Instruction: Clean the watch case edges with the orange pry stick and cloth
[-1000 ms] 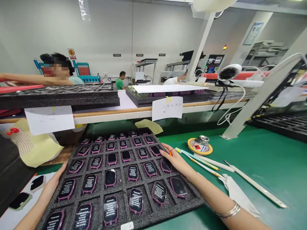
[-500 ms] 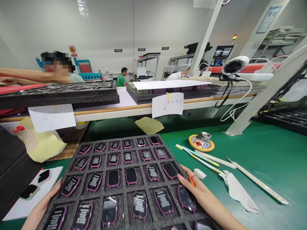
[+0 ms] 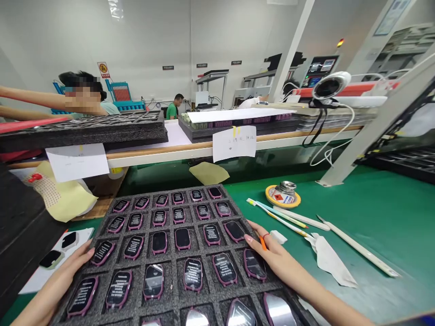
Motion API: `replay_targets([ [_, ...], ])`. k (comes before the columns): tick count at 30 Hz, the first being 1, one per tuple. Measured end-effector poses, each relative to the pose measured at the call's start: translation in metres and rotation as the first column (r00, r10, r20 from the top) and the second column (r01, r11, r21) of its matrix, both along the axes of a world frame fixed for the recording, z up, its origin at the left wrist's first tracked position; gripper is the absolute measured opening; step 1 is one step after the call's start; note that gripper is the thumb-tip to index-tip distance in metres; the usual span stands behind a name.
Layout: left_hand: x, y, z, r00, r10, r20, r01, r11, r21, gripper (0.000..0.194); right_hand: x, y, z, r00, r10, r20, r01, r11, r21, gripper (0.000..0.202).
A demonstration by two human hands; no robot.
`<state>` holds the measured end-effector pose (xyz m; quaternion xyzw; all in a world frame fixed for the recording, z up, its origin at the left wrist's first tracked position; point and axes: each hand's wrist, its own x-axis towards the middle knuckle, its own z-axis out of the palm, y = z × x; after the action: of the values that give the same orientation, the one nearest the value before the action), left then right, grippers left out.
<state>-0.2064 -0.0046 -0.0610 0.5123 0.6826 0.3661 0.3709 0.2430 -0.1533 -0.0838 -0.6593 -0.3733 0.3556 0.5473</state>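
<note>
A dark grey foam tray (image 3: 172,267) with several rows of purple-framed watch bodies fills the lower middle of the head view. My left hand (image 3: 76,262) grips its left edge, thumb on the rim near a purple watch (image 3: 103,252). On the opposite edge, my right hand (image 3: 267,249) is closed round the side, its thumb resting by a watch (image 3: 234,230). Both hands' lower fingers are partly hidden by the tray. Some watches show white text under film, others have dark or reflective faces. Beside the left hand, two lighter watches (image 3: 50,259) lie on a white sheet (image 3: 32,280).
Behind the tray runs a shelf (image 3: 152,156) with foam trays and hanging paper notes. On the green table (image 3: 380,213) at right are a metal can on yellow tape (image 3: 283,197), brushes, a white tool (image 3: 362,248) and a tissue (image 3: 335,265). A webcam (image 3: 331,86) and people are beyond.
The tray and both hands sit slightly higher and further left in view, and more of the tray's near rows shows. The surroundings have shifted a little as the camera moved.
</note>
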Motion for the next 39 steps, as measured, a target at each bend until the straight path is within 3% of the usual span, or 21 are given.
replay_targets([
  [1, 0.004, 0.003, 0.01, 0.999, -0.036, 0.019, 0.036, 0.999, -0.009, 0.042, 0.005, 0.002, 0.004, 0.999, -0.013, 0.029, 0.012, 1.0, 0.029, 0.075],
  [3, 0.02, 0.012, 0.033, 0.993, -0.106, -0.042, 0.111, 0.986, 0.124, 0.04, 0.015, 0.012, 0.017, 0.998, -0.043, 0.047, 0.037, 0.992, 0.122, 0.076],
  [4, 0.032, 0.017, 0.044, 0.988, -0.135, -0.08, 0.149, 0.968, 0.202, 0.04, 0.019, 0.021, 0.025, 0.999, -0.041, 0.024, 0.037, 0.985, 0.17, 0.076],
  [7, 0.087, 0.027, 0.065, 0.907, -0.381, -0.177, 0.415, 0.879, 0.235, 0.04, 0.026, 0.058, 0.044, 0.995, 0.026, -0.1, 0.002, 0.963, 0.27, 0.068],
  [8, 0.109, 0.029, 0.066, 0.847, -0.478, -0.232, 0.528, 0.807, 0.265, 0.038, 0.026, 0.074, 0.046, 0.991, 0.037, -0.125, 0.0, 0.96, 0.279, 0.062],
  [9, 0.132, 0.031, 0.065, 0.75, -0.589, -0.302, 0.66, 0.696, 0.282, 0.033, 0.026, 0.09, 0.047, 0.989, 0.033, -0.142, 0.009, 0.959, 0.283, 0.055],
  [11, 0.18, 0.035, 0.056, 0.445, -0.731, -0.518, 0.896, 0.364, 0.256, 0.036, 0.026, 0.124, 0.041, 0.984, 0.018, -0.175, 0.031, 0.961, 0.273, 0.039],
  [12, 0.204, 0.038, 0.05, 0.36, -0.746, -0.56, 0.933, 0.272, 0.236, 0.041, 0.026, 0.139, 0.037, 0.981, 0.015, -0.195, 0.037, 0.964, 0.264, 0.032],
  [15, 0.27, 0.054, 0.031, 0.254, -0.729, -0.636, 0.965, 0.148, 0.215, 0.04, 0.027, 0.173, 0.021, 0.968, -0.01, -0.252, 0.077, 0.964, 0.255, 0.023],
  [18, 0.319, 0.075, 0.016, 0.224, -0.689, -0.69, 0.972, 0.111, 0.206, 0.032, 0.031, 0.187, 0.007, 0.953, -0.056, -0.298, 0.143, 0.949, 0.28, 0.025],
  [21, 0.341, 0.091, 0.007, 0.216, -0.663, -0.716, 0.974, 0.099, 0.202, 0.029, 0.036, 0.188, -0.002, 0.94, -0.097, -0.326, 0.203, 0.93, 0.307, 0.027],
  [25, 0.339, 0.099, 0.004, 0.235, -0.643, -0.729, 0.969, 0.093, 0.23, 0.025, 0.04, 0.188, -0.005, 0.936, -0.12, -0.33, 0.237, 0.91, 0.34, 0.025],
  [33, 0.332, 0.098, 0.011, 0.225, -0.654, -0.722, 0.964, 0.045, 0.26, 0.017, 0.042, 0.189, -0.006, 0.955, -0.082, -0.284, 0.182, 0.92, 0.347, 0.032],
  [36, 0.333, 0.097, 0.01, 0.252, -0.685, -0.683, 0.958, 0.079, 0.275, 0.014, 0.044, 0.187, -0.008, 0.959, -0.101, -0.264, 0.192, 0.919, 0.344, 0.032],
  [39, 0.33, 0.096, 0.007, 0.339, -0.716, -0.61, 0.934, 0.181, 0.307, 0.034, 0.044, 0.187, -0.012, 0.967, -0.099, -0.235, 0.178, 0.923, 0.341, 0.031],
])
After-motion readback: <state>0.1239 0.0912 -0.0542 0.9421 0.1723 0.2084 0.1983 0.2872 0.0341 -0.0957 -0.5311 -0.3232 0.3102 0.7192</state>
